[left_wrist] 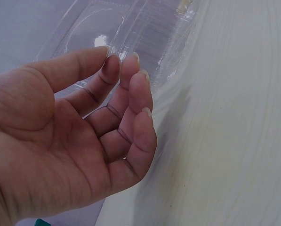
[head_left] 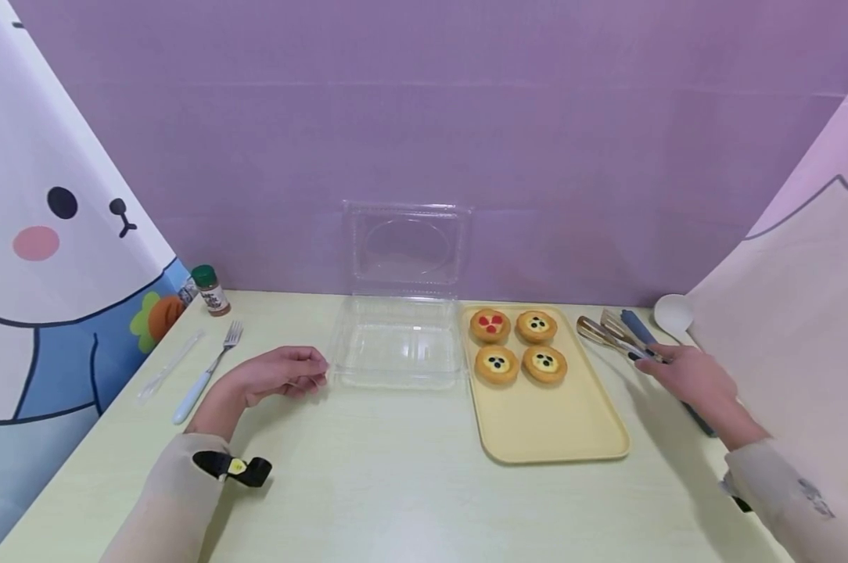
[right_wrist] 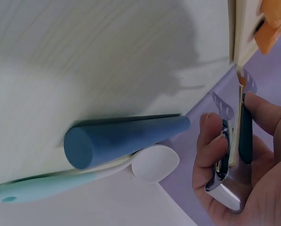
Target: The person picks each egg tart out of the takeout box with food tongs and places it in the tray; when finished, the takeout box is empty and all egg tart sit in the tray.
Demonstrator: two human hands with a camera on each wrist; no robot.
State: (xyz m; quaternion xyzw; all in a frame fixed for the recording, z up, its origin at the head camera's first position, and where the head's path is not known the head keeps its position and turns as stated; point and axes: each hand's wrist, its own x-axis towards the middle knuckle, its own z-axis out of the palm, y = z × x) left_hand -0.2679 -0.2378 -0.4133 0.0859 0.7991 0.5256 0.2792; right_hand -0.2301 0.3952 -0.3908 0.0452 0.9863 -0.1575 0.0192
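Metal serving tongs (head_left: 600, 334) with dark grips are held by my right hand (head_left: 695, 379), above the table to the right of a yellow tray (head_left: 554, 430). In the right wrist view, thumb and fingers press the tongs (right_wrist: 229, 193) from either side. My left hand (head_left: 283, 371) hovers with fingers loosely bent at the left side of a clear plastic clamshell box (head_left: 403, 348). Its palm (left_wrist: 51, 141) shows nothing held. The box lies open, lid raised at the back. Several small tarts, one with red topping (head_left: 490, 325), sit on the tray's far half.
Right of the tray lie a blue rod (right_wrist: 126, 139) and a white spoon (right_wrist: 155, 163) with a mint handle. On the left are a fork (head_left: 209, 371), a clear plastic utensil (head_left: 170, 366) and a green-capped spice jar (head_left: 210, 291). A purple backdrop stands behind the table.
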